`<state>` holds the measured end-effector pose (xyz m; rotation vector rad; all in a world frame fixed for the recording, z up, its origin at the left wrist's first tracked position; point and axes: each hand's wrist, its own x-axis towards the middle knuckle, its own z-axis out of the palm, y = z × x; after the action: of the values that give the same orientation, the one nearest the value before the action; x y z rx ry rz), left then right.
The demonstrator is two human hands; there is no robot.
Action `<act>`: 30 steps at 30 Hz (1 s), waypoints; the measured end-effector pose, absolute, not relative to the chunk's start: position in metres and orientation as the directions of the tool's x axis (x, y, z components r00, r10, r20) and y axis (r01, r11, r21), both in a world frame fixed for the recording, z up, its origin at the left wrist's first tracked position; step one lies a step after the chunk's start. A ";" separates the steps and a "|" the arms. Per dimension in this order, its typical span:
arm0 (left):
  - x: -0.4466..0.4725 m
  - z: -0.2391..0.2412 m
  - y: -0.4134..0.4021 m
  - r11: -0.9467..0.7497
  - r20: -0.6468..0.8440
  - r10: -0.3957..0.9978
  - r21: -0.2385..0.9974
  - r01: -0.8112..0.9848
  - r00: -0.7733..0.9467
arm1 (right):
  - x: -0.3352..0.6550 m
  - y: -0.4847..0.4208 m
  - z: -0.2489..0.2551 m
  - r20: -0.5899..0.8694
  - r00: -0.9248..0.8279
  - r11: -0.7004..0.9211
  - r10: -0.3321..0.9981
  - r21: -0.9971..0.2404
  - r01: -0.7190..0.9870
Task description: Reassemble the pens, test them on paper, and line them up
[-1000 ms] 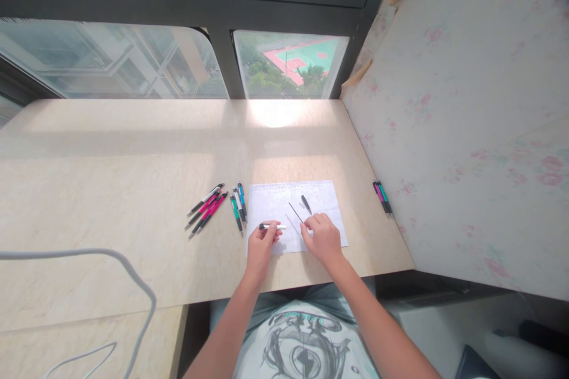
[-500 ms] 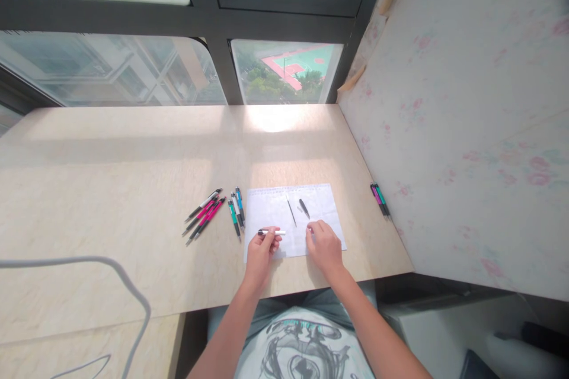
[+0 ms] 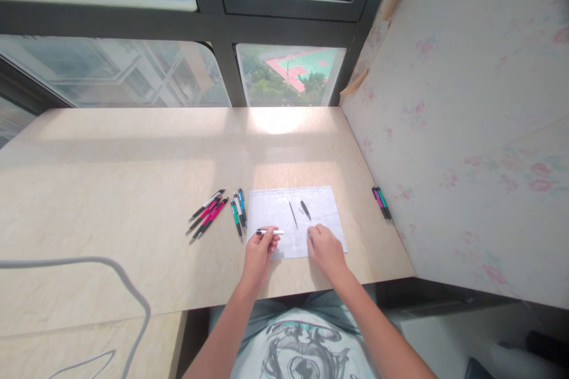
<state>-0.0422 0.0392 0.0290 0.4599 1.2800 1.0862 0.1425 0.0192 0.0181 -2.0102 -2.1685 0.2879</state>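
White pen barrel (image 3: pixel 276 232) pinched in the left hand (image 3: pixel 258 250) over the paper (image 3: pixel 269 207), apparently for steadiness; right hand (image 3: pixel 326 247) curled, any hold unclear.

Taking the paper (image 3: pixel 269 204) as dial, a refill (image 3: pixel 293 214) lies near its centre, a pen piece (image 3: pixel 306 210) just beside at one o'clock. The left hand (image 3: pixel 258 247) is at eight, a pen barrel (image 3: pixel 278 232) between its fingers (image 3: pixel 269 238); the right hand (image 3: pixel 326 249) at four. On the table (image 3: pixel 133 183), three pens (image 3: pixel 240 212), then a pen pile (image 3: pixel 211 218), lie at nine, paired pens (image 3: pixel 384 204) by the wall (image 3: pixel 444 142) near three.
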 end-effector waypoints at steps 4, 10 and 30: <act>-0.044 0.028 0.040 0.458 -0.540 0.836 0.787 -0.413 -0.101 | 0.141 0.027 0.020 -0.031 -0.111 0.100 0.993 -0.254 0.962; -0.045 0.027 0.041 0.453 -0.535 0.838 0.792 -0.410 -0.109 | 0.117 0.054 0.028 0.093 -0.143 0.168 0.985 -0.373 0.913; -0.050 0.043 0.097 0.014 -0.221 0.972 0.377 0.926 0.075 | 0.164 0.023 0.008 0.133 0.042 0.044 0.990 -0.583 0.811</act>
<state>-0.0503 0.0967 0.0433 1.9387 1.8769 0.1462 0.1638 0.0233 0.0083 -1.8106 -1.8122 0.4533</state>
